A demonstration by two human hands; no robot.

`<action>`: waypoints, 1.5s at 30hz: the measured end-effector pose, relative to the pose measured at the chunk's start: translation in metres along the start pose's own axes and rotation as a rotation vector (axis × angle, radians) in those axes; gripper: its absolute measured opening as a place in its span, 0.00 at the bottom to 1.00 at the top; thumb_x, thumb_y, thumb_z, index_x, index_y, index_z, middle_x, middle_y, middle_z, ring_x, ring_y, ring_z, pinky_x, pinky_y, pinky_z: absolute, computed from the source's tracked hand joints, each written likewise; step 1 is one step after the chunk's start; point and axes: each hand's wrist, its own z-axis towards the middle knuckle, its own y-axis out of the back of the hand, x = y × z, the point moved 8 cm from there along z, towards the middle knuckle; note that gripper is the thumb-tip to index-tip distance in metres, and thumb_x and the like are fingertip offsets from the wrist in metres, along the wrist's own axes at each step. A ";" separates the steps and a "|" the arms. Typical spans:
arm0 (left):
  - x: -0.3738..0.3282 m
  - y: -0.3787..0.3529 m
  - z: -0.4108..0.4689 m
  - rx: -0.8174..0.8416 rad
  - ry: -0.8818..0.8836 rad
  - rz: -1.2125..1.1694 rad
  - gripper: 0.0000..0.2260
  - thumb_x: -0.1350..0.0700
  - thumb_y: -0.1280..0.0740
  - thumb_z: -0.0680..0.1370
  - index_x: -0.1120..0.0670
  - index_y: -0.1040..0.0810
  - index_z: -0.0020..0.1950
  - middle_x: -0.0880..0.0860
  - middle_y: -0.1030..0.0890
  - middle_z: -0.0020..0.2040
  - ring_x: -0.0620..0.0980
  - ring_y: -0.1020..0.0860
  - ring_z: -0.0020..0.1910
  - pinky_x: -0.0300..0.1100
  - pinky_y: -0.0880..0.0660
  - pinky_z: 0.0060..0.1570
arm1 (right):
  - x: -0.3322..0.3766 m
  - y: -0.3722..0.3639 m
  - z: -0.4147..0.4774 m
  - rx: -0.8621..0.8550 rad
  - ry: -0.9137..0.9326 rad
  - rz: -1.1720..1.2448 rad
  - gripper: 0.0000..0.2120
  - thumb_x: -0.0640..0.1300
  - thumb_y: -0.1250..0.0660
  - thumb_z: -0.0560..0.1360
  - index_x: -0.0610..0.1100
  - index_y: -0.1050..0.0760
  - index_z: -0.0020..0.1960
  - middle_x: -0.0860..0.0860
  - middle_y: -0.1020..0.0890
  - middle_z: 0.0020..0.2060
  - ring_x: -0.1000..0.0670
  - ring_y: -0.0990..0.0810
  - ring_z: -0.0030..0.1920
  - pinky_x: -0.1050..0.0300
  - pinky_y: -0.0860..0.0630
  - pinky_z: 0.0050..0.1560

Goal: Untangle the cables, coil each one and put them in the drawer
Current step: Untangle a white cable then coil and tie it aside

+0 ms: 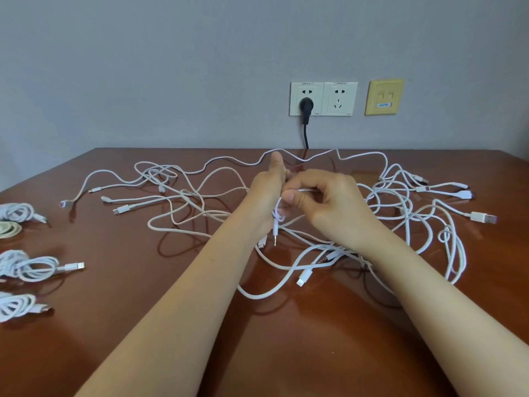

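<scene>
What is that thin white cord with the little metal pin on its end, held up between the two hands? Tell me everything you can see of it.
The thin white cord is a slim, smooth, plastic-coated lead. Its end, a white sleeve with a metal jack pin, hangs straight down above the table. The right hand pinches it between thumb and forefinger. It makes small loops beside the left hand, whose grip is hidden. Its far end is lost among the other cables.

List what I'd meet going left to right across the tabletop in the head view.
Coiled cables → left hand → right hand, both hands holding the jack cable → USB-A plug at the far right. The loose tangle spans most of the width, so it is left out.
</scene>
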 end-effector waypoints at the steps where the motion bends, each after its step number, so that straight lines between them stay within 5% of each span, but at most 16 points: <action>1: 0.002 -0.006 -0.002 0.054 0.028 -0.020 0.25 0.39 0.51 0.80 0.55 0.37 0.32 0.49 0.36 0.18 0.46 0.38 0.18 0.34 0.42 0.23 | -0.002 0.002 0.000 -0.010 -0.019 0.030 0.09 0.36 0.33 0.74 0.46 0.22 0.38 0.54 0.18 0.33 0.59 0.19 0.35 0.68 0.25 0.42; 4: 0.009 -0.020 -0.008 0.187 0.105 -0.052 0.28 0.33 0.56 0.77 0.55 0.39 0.32 0.48 0.39 0.16 0.43 0.43 0.13 0.27 0.46 0.19 | -0.009 0.009 0.001 -0.067 -0.046 -0.029 0.07 0.38 0.34 0.74 0.45 0.22 0.39 0.51 0.19 0.34 0.51 0.19 0.39 0.56 0.24 0.45; 8: 0.014 -0.032 -0.016 0.358 0.134 0.016 0.33 0.30 0.59 0.74 0.52 0.30 0.29 0.47 0.39 0.18 0.41 0.44 0.15 0.30 0.49 0.21 | -0.010 0.011 0.001 -0.093 -0.055 -0.130 0.07 0.41 0.32 0.73 0.50 0.23 0.39 0.55 0.21 0.32 0.51 0.21 0.37 0.52 0.24 0.44; 10: 0.017 -0.034 -0.021 0.423 0.161 0.065 0.34 0.29 0.59 0.73 0.48 0.26 0.25 0.48 0.39 0.20 0.41 0.44 0.16 0.29 0.49 0.21 | -0.013 0.017 0.002 -0.151 -0.090 -0.148 0.06 0.42 0.29 0.70 0.51 0.25 0.41 0.55 0.24 0.28 0.52 0.23 0.34 0.53 0.26 0.40; 13: 0.021 -0.038 -0.026 0.518 0.180 0.158 0.26 0.32 0.53 0.74 0.51 0.32 0.32 0.47 0.39 0.22 0.39 0.44 0.17 0.29 0.49 0.18 | -0.021 0.031 0.002 -0.223 -0.168 -0.122 0.10 0.39 0.28 0.67 0.49 0.27 0.40 0.52 0.25 0.28 0.51 0.26 0.31 0.54 0.28 0.37; 16: 0.019 -0.041 -0.028 0.550 0.122 0.258 0.19 0.40 0.47 0.78 0.53 0.35 0.37 0.46 0.41 0.23 0.38 0.45 0.18 0.29 0.49 0.18 | -0.030 0.033 0.004 -0.154 -0.231 0.057 0.09 0.36 0.31 0.69 0.48 0.27 0.35 0.39 0.20 0.34 0.50 0.26 0.31 0.50 0.25 0.41; 19: 0.017 -0.042 -0.030 0.568 0.081 0.282 0.17 0.44 0.48 0.80 0.55 0.35 0.39 0.45 0.40 0.23 0.38 0.45 0.19 0.29 0.47 0.19 | -0.034 0.022 0.006 -0.011 -0.265 0.155 0.10 0.35 0.35 0.74 0.46 0.25 0.37 0.39 0.23 0.30 0.58 0.29 0.26 0.64 0.30 0.34; 23: 0.015 -0.035 -0.024 0.511 0.062 0.248 0.16 0.47 0.49 0.82 0.54 0.35 0.38 0.45 0.41 0.22 0.39 0.45 0.18 0.30 0.46 0.18 | -0.044 0.020 0.008 -0.016 -0.326 0.339 0.14 0.36 0.45 0.80 0.43 0.25 0.39 0.57 0.30 0.19 0.60 0.34 0.22 0.72 0.38 0.24; 31: 0.004 -0.014 -0.007 0.289 0.030 0.051 0.19 0.46 0.52 0.83 0.53 0.37 0.35 0.45 0.41 0.20 0.41 0.46 0.17 0.32 0.47 0.18 | -0.065 0.018 0.002 -0.026 -0.473 0.422 0.13 0.42 0.42 0.80 0.44 0.22 0.40 0.52 0.35 0.21 0.54 0.42 0.23 0.65 0.43 0.23; 37: 0.000 -0.009 0.000 0.185 -0.050 0.021 0.19 0.49 0.51 0.83 0.55 0.36 0.35 0.46 0.39 0.19 0.43 0.35 0.18 0.33 0.31 0.22 | -0.061 0.007 0.002 0.109 -0.463 0.447 0.13 0.43 0.43 0.80 0.41 0.22 0.43 0.53 0.34 0.19 0.55 0.42 0.20 0.65 0.42 0.23; 45: -0.001 -0.001 0.001 0.034 -0.131 0.174 0.17 0.50 0.48 0.83 0.56 0.34 0.38 0.47 0.35 0.17 0.43 0.43 0.14 0.28 0.45 0.18 | -0.059 -0.004 -0.003 0.190 -0.452 0.254 0.14 0.43 0.43 0.80 0.43 0.24 0.39 0.50 0.37 0.20 0.55 0.45 0.19 0.66 0.46 0.21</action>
